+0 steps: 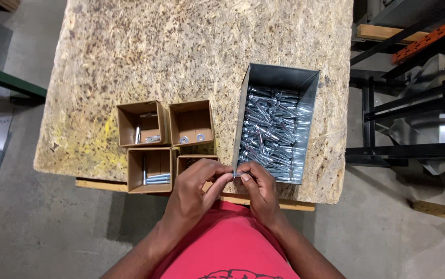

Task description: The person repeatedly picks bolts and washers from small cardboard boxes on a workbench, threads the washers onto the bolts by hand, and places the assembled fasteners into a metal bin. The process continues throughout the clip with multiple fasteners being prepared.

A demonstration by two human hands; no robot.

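My left hand [197,187] and my right hand [259,190] meet at the near edge of the chipboard table [129,51], fingertips pinched together on a small silver bolt [236,174]. The bolt is mostly hidden by my fingers. Just right of my hands stands a grey metal bin [310,103] full of shiny bolts. Under my left hand is a small cardboard box [189,159], its contents hidden.
Three more small cardboard boxes sit left of the bin: one [141,123] with a few fasteners, one [191,122] with two washers, one [150,170] with long bolts. Dark metal racking [413,103] stands at the right, concrete floor [16,217] to the left.
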